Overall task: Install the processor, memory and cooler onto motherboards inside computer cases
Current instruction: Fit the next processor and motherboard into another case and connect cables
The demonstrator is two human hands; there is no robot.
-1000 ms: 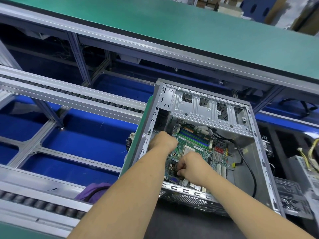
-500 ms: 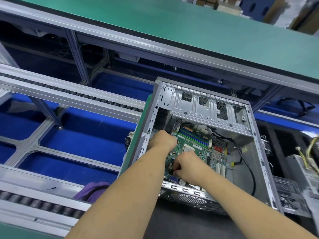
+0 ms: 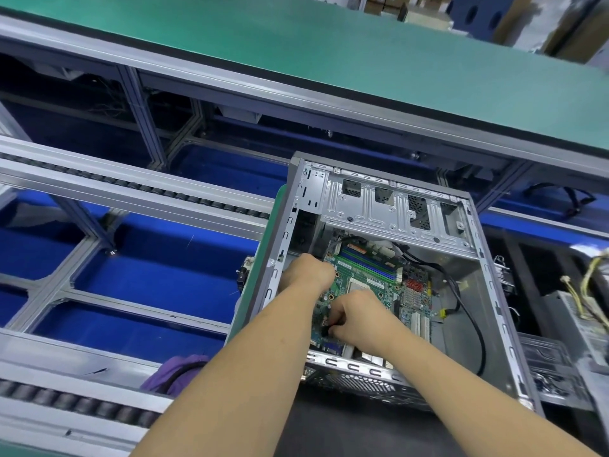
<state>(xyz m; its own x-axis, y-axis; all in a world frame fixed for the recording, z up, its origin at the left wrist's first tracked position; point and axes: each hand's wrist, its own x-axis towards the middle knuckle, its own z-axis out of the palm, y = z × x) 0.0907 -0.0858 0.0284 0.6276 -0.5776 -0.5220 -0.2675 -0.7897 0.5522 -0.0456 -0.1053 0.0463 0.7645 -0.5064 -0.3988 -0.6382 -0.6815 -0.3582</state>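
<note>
1. You are reaching your right hand (image 3: pixel 357 319) into the open computer case (image 3: pixel 494 291); its curled fingers are pinching a small dark part, too small to identify, at the near left edge of the motherboard (image 3: pixel 369 285).
2. You are bracing your left hand (image 3: pixel 308 270) at the board's left edge, beside the case wall. Its fingers are curling downward out of sight, so whether they are gripping anything cannot be told.
3. Judged from this, you are seating a small fitting. Keep it square to the board and press straight down, keeping the left hand steadying.
4. The motherboard is lying flat on the case floor, its long axis running from the near perforated panel toward the far drive bays (image 3: pixel 392 209).
5. The memory slots (image 3: pixel 367 260) are lying crosswise at the far end, beyond the bare processor socket (image 3: pixel 357 286).
</note>
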